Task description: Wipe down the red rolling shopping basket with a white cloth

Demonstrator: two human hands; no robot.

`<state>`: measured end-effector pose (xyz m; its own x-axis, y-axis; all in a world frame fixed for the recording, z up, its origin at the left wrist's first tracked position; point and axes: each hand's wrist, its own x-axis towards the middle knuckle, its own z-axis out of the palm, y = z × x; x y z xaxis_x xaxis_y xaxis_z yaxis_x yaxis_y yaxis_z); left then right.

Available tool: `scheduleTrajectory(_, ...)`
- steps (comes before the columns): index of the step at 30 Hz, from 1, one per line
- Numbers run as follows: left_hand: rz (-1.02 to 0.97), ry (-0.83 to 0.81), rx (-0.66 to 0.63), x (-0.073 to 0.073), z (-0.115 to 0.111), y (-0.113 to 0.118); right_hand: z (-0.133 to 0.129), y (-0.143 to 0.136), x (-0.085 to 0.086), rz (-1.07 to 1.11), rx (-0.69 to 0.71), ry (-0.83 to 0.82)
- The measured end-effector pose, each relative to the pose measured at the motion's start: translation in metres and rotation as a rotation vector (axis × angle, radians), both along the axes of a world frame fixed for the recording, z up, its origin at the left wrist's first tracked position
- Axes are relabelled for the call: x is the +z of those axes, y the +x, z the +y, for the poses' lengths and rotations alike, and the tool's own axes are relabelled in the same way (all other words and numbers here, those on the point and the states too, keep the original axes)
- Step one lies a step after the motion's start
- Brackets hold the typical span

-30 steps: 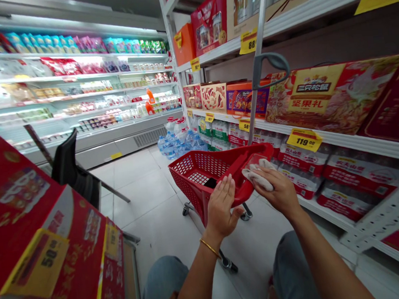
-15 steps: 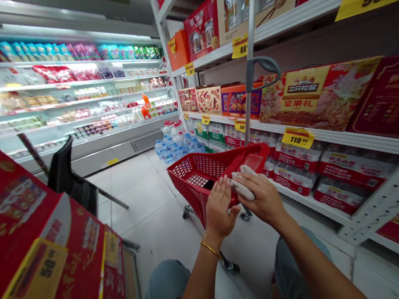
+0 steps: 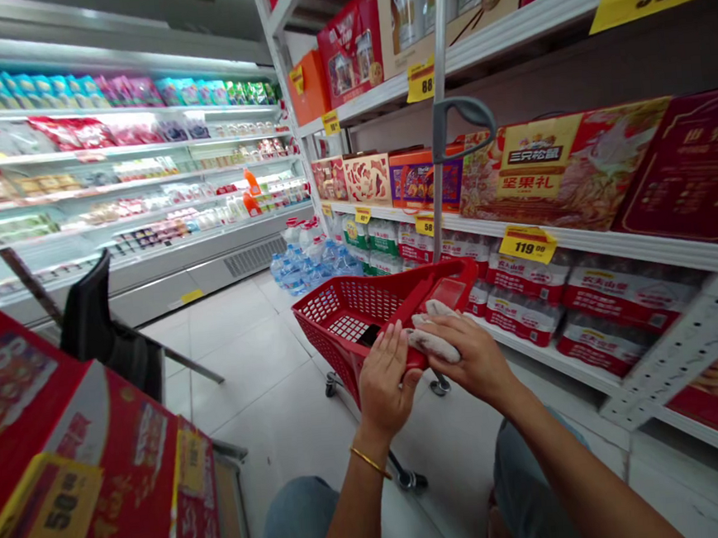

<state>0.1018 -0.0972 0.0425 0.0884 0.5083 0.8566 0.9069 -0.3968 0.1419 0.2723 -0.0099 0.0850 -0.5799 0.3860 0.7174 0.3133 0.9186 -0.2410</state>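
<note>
A red plastic shopping cart (image 3: 321,318) with a perforated basket stands in front of my knees. My right hand (image 3: 468,350) presses a crumpled greyish-white cloth (image 3: 438,346) against the near red end of the cart. Beside it, my left hand (image 3: 385,375) lies on the cart's near edge, fingers stretched out together and the thumb apart. A gold bracelet (image 3: 370,462) circles the left wrist. Inside the basket a small dark item (image 3: 369,335) shows partly; its kind is unclear. A metal pole with a grey hooked handle (image 3: 465,124) rises behind the cart.
White shelving (image 3: 580,239) with gift boxes and bottled-water packs runs along the right. Blue-tinted water bottles (image 3: 312,264) stand on the floor beyond the cart. Red boxes (image 3: 118,454) and a black chair (image 3: 99,331) are at left, a lit refrigerated display (image 3: 209,260) behind.
The view has turned slightly, so the shelves and cart sit a little further left. My right hand and the cloth have shifted slightly along the cart; the left hand keeps its place on the edge.
</note>
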Motion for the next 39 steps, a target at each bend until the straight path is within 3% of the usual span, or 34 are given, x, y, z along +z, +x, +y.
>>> scheduleTrajectory(11,0.003,-0.026,-0.003,-0.004,0.001,-0.008,0.04,0.007,-0.012,0.045,-0.151,0.102)
scheduleTrajectory(18,-0.007,-0.007,0.014,-0.007,0.002,-0.009,0.048,0.007,-0.011,0.066,-0.226,0.101)
scheduleTrajectory(22,-0.03,-0.018,0.003,-0.007,0.0,-0.009,0.037,0.005,-0.004,0.037,-0.245,0.14)
scheduleTrajectory(31,-0.09,-0.031,-0.001,-0.011,-0.006,-0.007,-0.023,-0.021,0.016,-0.119,-0.127,0.118)
scheduleTrajectory(39,-0.056,0.008,0.0,-0.009,-0.01,-0.011,-0.021,-0.016,0.012,-0.085,-0.051,0.076)
